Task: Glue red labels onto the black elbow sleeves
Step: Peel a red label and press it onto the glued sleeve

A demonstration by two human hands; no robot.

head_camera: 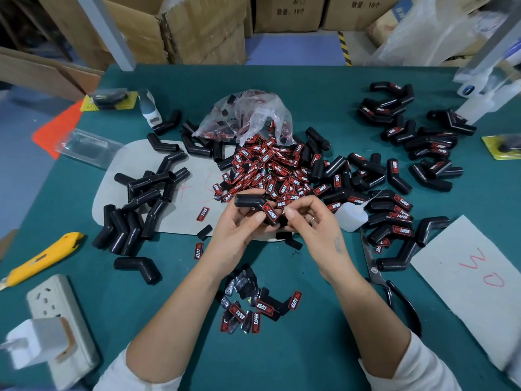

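- The left hand (239, 227) curls its fingers (258, 217) around a black elbow sleeve (255, 206), held above the middle of the green counter (310, 348); its palm hides the sleeve's underside.
- The right hand (310, 224) pinches at the red label (270, 213) on the sleeve's near arm; its curled fingers (290, 212) cover the label's end, so the exact contact is hard to make out.
- At 12 o'clock from the hands, a heap of loose labels (270, 170) spills from a crumpled plastic bag (248, 117), which veils what is inside.
- At 9 o'clock lie unlabeled sleeves (141, 198) on a grey mat (183, 218).
- At 2 o'clock lie labelled sleeves (394, 215); a glue bottle (351, 215) is partly behind the right hand.
- At 6 o'clock, peeled backings and labels (253, 303) sit together.
- Scissors (377, 277) lie at 4 o'clock, a yellow knife (42, 258) at 8 o'clock, its blade end cut off by the frame edge.
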